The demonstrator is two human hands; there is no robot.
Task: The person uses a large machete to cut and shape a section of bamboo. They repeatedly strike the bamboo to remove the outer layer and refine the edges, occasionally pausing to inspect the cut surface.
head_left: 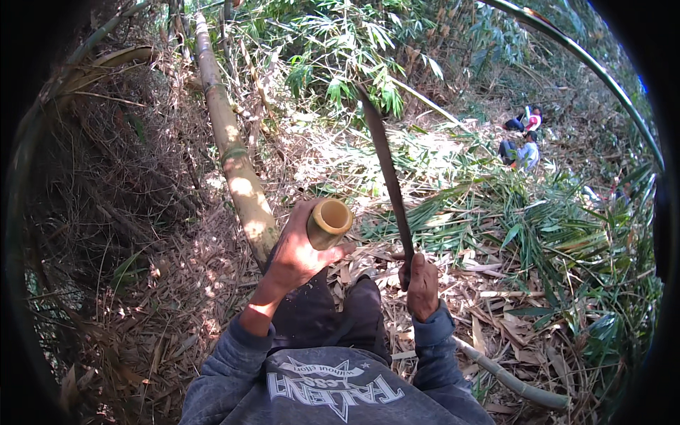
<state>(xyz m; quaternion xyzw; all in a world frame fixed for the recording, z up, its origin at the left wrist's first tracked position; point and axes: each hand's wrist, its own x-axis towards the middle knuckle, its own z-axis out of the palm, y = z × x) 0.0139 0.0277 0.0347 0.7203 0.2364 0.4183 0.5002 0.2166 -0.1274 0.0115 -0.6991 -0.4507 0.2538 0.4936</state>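
Observation:
My left hand [296, 253] is wrapped round a short bamboo section [326, 230], its thumb stretched along the near side. The section is pale yellow and hollow, with its open round end tilted up toward me. In my right hand [423, 285] is a hand saw [387, 163], gripped at the handle, most of which my fingers hide. Its long dark blade points up and away, and small teeth show along the right edge. The blade stands apart from the bamboo section. Just beyond my left hand, a thick bamboo pole [237, 159] slants away toward the upper left.
Dry leaves [191, 297] cover the ground around my legs. Cut green bamboo foliage [460, 219] is heaped to the right. A thinner bamboo stalk [513, 375] lies at the lower right. Farther off at the right, people [525, 150] sit low. Dense brush [106, 170] rises at the left.

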